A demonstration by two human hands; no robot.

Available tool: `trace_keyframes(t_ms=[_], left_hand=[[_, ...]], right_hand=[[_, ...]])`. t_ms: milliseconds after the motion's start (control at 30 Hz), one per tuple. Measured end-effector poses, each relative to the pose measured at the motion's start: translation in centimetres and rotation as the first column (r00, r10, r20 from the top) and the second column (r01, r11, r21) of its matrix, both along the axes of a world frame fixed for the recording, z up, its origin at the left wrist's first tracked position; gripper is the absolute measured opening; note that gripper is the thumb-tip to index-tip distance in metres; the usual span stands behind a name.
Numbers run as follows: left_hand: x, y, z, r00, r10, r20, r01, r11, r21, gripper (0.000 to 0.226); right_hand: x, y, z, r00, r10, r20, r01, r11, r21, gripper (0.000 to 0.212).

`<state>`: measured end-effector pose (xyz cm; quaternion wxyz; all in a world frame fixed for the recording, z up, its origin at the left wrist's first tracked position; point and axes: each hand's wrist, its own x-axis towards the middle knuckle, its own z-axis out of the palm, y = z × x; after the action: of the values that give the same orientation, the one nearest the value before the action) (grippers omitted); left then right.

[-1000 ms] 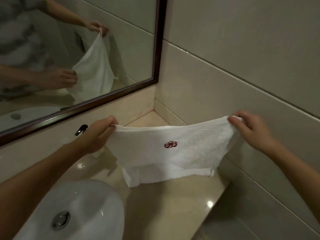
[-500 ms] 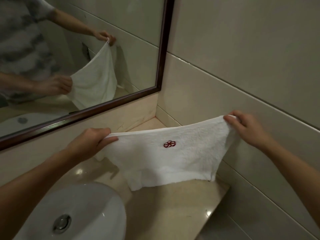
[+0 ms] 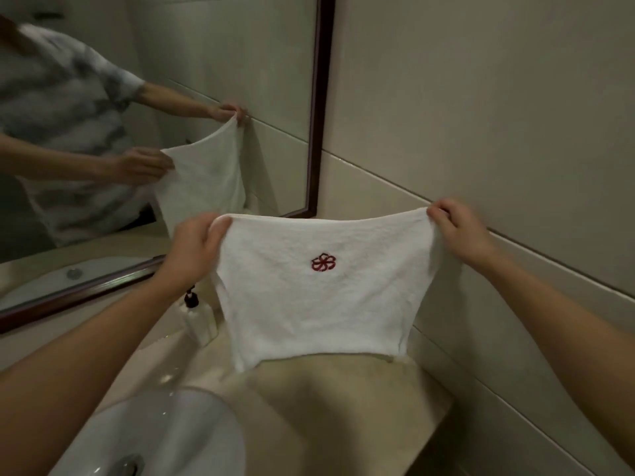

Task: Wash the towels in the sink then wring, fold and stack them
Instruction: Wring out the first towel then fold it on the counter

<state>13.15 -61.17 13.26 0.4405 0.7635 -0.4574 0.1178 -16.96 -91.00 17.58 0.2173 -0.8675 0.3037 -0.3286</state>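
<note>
Head view: white towel (image 3: 319, 290) with red flower emblem (image 3: 323, 262) stretched flat at frame centre, above the beige counter (image 3: 343, 417). Left hand (image 3: 197, 250) pinching the upper left corner, right hand (image 3: 458, 231) pinching the upper right; both grips closed on cloth. Held taut, probably to square the edges for folding. Sink basin (image 3: 165, 441) lower left; soap dispenser (image 3: 199, 317) beside it; mirror (image 3: 165, 108) upper left.
</note>
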Motion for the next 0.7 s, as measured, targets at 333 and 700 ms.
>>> trace_keyframes(t_ms=[333, 700], left_hand=[[2.3, 6.0, 7.5, 0.818, -0.222, 0.531, -0.020, 0.911, 0.411, 0.061], [-2.7, 4.6, 6.4, 0.774, 0.274, 0.570, -0.567, 0.702, 0.432, 0.022]], right_hand=[[-0.5, 0.6, 5.0, 0.993, 0.088, -0.082, -0.117, 0.857, -0.503, 0.037], [-0.7, 1.8, 2.5, 0.967, 0.181, -0.177, -0.222, 0.944, -0.243, 0.022]])
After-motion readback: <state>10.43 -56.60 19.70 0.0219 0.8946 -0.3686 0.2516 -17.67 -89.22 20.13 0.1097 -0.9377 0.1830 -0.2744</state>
